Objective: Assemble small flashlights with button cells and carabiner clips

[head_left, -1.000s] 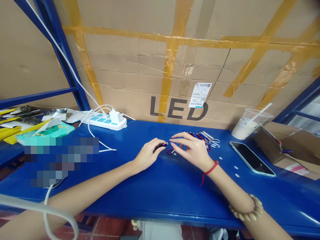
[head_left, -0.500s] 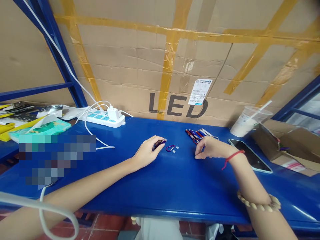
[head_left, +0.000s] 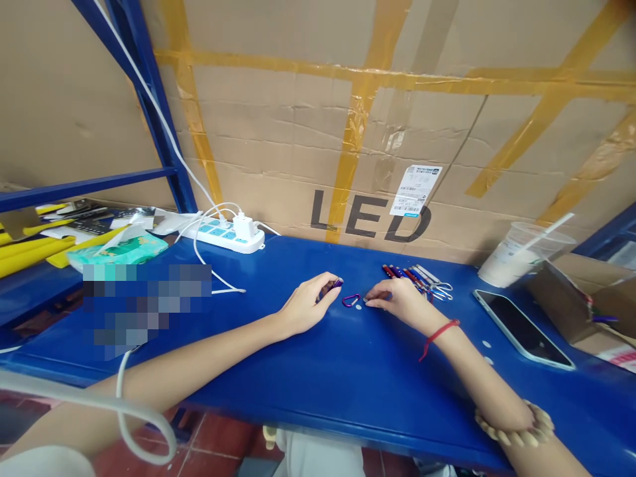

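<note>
My left hand (head_left: 311, 303) is curled around a short purple metal tube (head_left: 336, 284) with a silvery end; the fingers cover most of it. Just right of it on the blue table lies a purple carabiner clip (head_left: 350, 301). A small white disc (head_left: 358, 307) rests beside the clip. My right hand (head_left: 400, 301) reaches in low from the right, thumb and forefinger close together at a second small white disc, which the fingertips partly hide. Behind that hand lies a row of slim red, blue and silver tubes (head_left: 405, 272) with carabiner clips.
A phone (head_left: 524, 328), a plastic cup with straw (head_left: 511, 258) and an open carton (head_left: 591, 291) stand at right. Two pale discs (head_left: 487, 344) lie near the phone. At left are a power strip (head_left: 233, 237), cables and a green packet (head_left: 124, 250). A large taped box (head_left: 278, 146) stands behind.
My right hand has moved left from the row of tubes to the small discs by the purple clip. My left hand still holds the purple tube. The view has shifted slightly.
</note>
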